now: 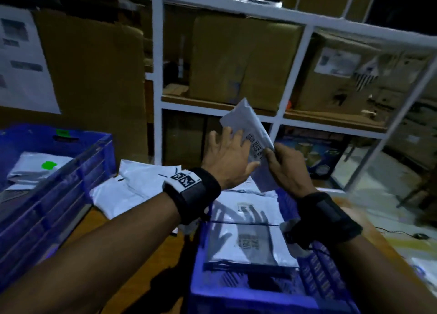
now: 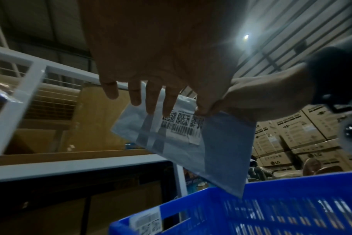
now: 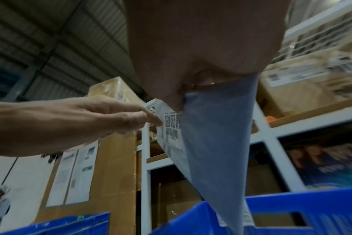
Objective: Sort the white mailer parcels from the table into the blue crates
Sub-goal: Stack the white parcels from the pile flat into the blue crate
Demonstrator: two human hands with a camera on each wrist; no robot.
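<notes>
A white mailer parcel [image 1: 243, 122] with a barcode label is held up above the near blue crate [image 1: 314, 285]. My right hand [image 1: 282, 163] pinches its edge beside the label. My left hand [image 1: 228, 150] lies flat against its label side, fingers straight and spread. In the left wrist view the left fingers [image 2: 135, 95] touch the parcel [image 2: 207, 147], and its lower corner hangs over the crate rim [image 2: 271, 190]. The right wrist view has the parcel [image 3: 217, 143] hanging from my right hand [image 3: 193, 89]. The near crate holds flat mailers [image 1: 246, 238]. More mailers [image 1: 132, 183] lie piled on the table.
A second blue crate [image 1: 59, 186] stands at the left and holds mailers, one with a green sticker [image 1: 48, 165]. A white shelf rack [image 1: 157, 77] with cardboard boxes [image 1: 236, 60] stands right behind the wooden table [image 1: 99, 231]. A tall cardboard box [image 1: 94, 65] stands at the back left.
</notes>
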